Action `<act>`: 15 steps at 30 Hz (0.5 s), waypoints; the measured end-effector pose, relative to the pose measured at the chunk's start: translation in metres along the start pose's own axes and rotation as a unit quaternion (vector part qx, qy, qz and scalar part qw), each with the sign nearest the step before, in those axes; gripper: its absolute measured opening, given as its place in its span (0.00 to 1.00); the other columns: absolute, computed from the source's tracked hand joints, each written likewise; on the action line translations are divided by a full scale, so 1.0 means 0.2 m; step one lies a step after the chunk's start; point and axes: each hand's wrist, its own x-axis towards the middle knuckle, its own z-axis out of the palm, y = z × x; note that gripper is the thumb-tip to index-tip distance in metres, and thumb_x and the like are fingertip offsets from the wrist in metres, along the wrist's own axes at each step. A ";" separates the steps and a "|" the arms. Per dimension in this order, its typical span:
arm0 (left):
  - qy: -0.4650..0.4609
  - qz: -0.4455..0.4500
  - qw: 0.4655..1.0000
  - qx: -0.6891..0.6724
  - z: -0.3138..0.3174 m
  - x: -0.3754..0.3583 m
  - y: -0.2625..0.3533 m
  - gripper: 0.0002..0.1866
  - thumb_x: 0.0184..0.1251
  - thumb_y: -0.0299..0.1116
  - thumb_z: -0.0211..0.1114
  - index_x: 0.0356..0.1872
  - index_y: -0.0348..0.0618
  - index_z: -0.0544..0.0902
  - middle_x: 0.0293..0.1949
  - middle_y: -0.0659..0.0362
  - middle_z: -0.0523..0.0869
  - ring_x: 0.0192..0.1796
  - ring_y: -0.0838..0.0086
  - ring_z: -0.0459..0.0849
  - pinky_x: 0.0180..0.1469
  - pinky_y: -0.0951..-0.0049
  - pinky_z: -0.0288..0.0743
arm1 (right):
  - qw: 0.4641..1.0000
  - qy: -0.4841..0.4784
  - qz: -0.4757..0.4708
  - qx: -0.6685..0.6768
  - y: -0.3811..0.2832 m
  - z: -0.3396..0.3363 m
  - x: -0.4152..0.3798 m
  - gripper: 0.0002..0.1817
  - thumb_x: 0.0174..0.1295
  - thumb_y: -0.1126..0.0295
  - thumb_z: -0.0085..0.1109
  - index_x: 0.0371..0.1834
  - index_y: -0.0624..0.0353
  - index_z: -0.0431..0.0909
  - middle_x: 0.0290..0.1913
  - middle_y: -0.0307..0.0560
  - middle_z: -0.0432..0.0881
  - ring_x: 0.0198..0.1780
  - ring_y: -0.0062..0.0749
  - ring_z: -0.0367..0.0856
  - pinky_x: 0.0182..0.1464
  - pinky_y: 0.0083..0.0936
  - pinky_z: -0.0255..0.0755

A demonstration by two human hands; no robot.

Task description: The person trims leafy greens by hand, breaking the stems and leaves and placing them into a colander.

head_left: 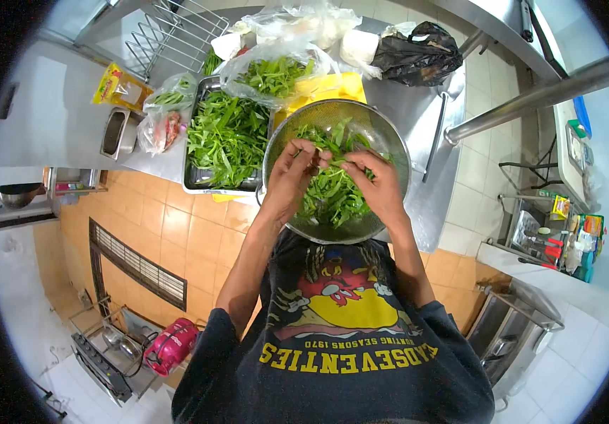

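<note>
A round wire-mesh strainer (pixel 393 136) stands at the counter's near edge, right in front of my body. Leafy greens (pixel 332 201) with long stems and narrow leaves lie inside it. Over the strainer, my left hand (pixel 291 177) has its fingers closed on a green stem. Close beside it, my right hand (pixel 376 185) pinches what looks like the same stem between thumb and fingers. To the left is a metal tray (pixel 209 189) heaped with more cut greens (pixel 226 134). Behind the strainer lies something yellow and flat (pixel 347 86).
A clear plastic bag of greens (pixel 276 74) and a black plastic bag (pixel 421 55) lie at the back. A wire rack (pixel 177 32), a yellow packet (pixel 120 88) and a small metal container (pixel 118 133) stand left. A steel post (pixel 523 102) crosses at right.
</note>
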 end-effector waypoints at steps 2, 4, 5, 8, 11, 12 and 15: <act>0.006 0.013 1.000 -0.023 -0.03 0.01 -0.01 0.06 0.75 0.37 0.58 0.40 0.49 0.75 0.39 0.61 0.83 0.41 0.78 0.77 0.49 0.74 0.69 | 1.000 -0.001 0.020 -0.003 -0.01 -0.01 0.00 0.08 0.61 0.74 0.65 0.42 0.63 0.83 0.36 0.48 0.84 0.35 0.31 0.81 0.38 0.26 0.73; -0.007 0.047 0.999 -0.026 -0.06 0.03 0.00 0.06 0.75 0.38 0.59 0.40 0.48 0.75 0.39 0.61 0.83 0.41 0.78 0.77 0.51 0.73 0.69 | 1.000 0.013 0.016 0.008 0.01 -0.02 -0.01 0.08 0.61 0.74 0.65 0.43 0.61 0.84 0.36 0.47 0.84 0.35 0.29 0.81 0.38 0.25 0.73; 0.009 0.066 0.997 0.023 -0.07 0.04 0.02 0.06 0.75 0.36 0.59 0.41 0.47 0.75 0.39 0.62 0.83 0.41 0.79 0.77 0.50 0.75 0.69 | 1.000 0.018 0.013 0.014 0.01 -0.03 -0.01 0.09 0.61 0.75 0.65 0.44 0.61 0.84 0.36 0.47 0.85 0.35 0.28 0.80 0.38 0.24 0.72; 0.055 0.152 0.972 0.170 -0.10 0.09 0.12 0.06 0.74 0.34 0.60 0.43 0.44 0.77 0.39 0.62 0.83 0.40 0.80 0.78 0.48 0.79 0.70 | 1.000 0.020 0.020 0.004 0.03 -0.05 -0.02 0.09 0.61 0.75 0.65 0.44 0.60 0.85 0.36 0.45 0.85 0.34 0.25 0.79 0.38 0.22 0.72; 0.099 0.261 0.908 0.314 -0.15 0.21 0.24 0.08 0.72 0.34 0.63 0.43 0.40 0.81 0.36 0.61 0.85 0.37 0.80 0.79 0.44 0.79 0.72 | 0.999 0.016 0.026 -0.008 0.03 -0.06 -0.02 0.09 0.61 0.74 0.65 0.44 0.60 0.85 0.35 0.44 0.85 0.34 0.24 0.77 0.39 0.21 0.72; 0.125 0.277 0.881 0.362 -0.16 0.27 0.30 0.08 0.71 0.34 0.64 0.42 0.39 0.82 0.36 0.60 0.85 0.36 0.80 0.79 0.43 0.78 0.72 | 0.999 0.013 0.032 -0.019 0.03 -0.06 -0.03 0.09 0.62 0.74 0.65 0.44 0.61 0.85 0.35 0.44 0.85 0.34 0.24 0.77 0.39 0.21 0.72; 0.156 0.328 0.805 0.469 -0.19 0.44 0.40 0.09 0.69 0.34 0.66 0.42 0.38 0.85 0.35 0.56 0.87 0.35 0.76 0.82 0.40 0.75 0.75 | 0.999 0.007 0.049 -0.020 0.02 -0.07 -0.03 0.09 0.62 0.72 0.64 0.45 0.61 0.85 0.35 0.44 0.85 0.34 0.24 0.78 0.40 0.21 0.72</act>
